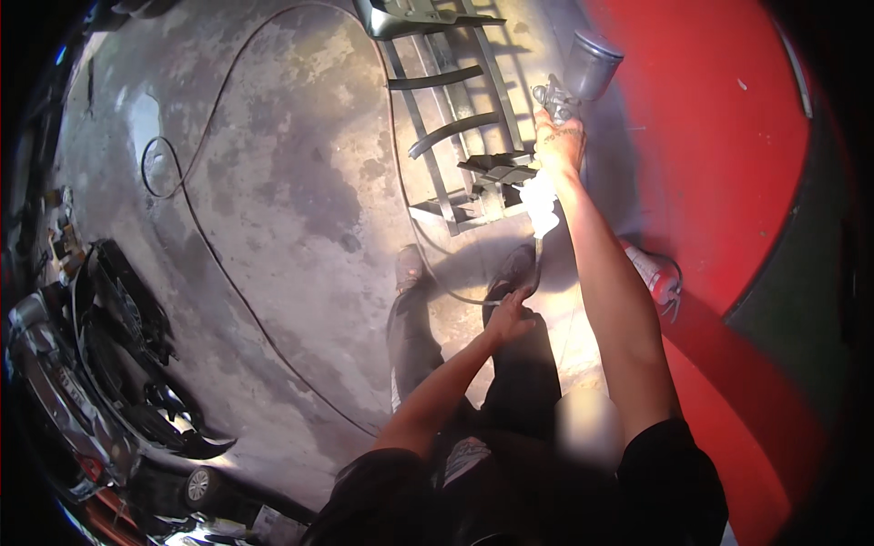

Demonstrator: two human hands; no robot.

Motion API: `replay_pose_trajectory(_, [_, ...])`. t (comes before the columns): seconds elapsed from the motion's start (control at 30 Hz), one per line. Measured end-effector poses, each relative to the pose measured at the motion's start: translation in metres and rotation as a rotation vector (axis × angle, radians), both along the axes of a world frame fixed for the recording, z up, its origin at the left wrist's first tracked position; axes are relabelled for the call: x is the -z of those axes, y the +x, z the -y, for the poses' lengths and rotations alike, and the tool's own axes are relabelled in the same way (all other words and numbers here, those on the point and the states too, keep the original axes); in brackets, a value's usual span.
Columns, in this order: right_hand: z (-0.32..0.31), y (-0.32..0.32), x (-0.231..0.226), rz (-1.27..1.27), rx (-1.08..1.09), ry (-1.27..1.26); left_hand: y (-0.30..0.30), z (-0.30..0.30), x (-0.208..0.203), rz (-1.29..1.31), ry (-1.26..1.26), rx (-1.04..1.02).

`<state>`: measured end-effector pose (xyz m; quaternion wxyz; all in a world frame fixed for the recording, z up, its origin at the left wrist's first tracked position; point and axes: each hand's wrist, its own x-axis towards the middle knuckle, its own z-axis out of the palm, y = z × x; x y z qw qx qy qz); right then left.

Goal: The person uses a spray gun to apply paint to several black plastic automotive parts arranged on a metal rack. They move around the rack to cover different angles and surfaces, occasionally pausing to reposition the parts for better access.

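Observation:
My right hand [559, 146], arm stretched forward, is closed around a spray gun [555, 98] with a grey cup [594, 65] on top. A bright white, crumpled-looking piece [539, 207] hangs just below that hand; glare hides what it is. The dark air hose [539, 259] runs down from there in a loop to my left hand [510, 317], which is closed on it in front of my leg. Left of the gun stands a metal rack [448, 118] bearing curved dark strips [452, 133], a dark bracket-like part [496, 170] and a larger dark panel [423, 20].
The hose continues across the stained concrete floor [273, 273] in a wide loop with a small coil on the left. A red fire extinguisher [652, 273] stands right of my arm, by a red surface [710, 136]. Dark car body parts [127, 364] lie at the far left.

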<state>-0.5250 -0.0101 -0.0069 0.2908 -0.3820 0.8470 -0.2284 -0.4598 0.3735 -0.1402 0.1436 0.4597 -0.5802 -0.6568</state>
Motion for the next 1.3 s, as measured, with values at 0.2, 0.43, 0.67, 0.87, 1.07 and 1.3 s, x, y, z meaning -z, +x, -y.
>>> replay_pose_trajectory(0.2, [0.017,-0.030,-0.006,0.424,-0.362,0.059,-0.026,0.005,0.010,0.095,0.301,0.170])
replay_pose_trajectory(0.43, [0.085,-0.186,0.007,0.449,-0.951,0.272,-0.068,-0.022,-0.006,0.606,0.457,0.363])
replay_pose_trajectory(0.67, [0.174,-0.280,0.053,0.323,-1.081,0.168,-0.237,0.039,-0.054,0.437,0.442,-0.005])
replay_pose_trajectory(0.87, [0.221,-0.248,0.106,0.346,-1.062,-0.269,-0.265,0.081,-0.046,0.518,0.482,-0.173])
replay_pose_trajectory(1.07, [0.178,-0.296,0.072,0.464,-1.158,0.104,-0.228,0.048,-0.043,0.737,0.454,-0.046])
replay_pose_trajectory(1.3, [0.066,-0.319,0.048,0.526,-0.824,0.165,-0.155,0.007,-0.076,0.935,0.361,0.100])
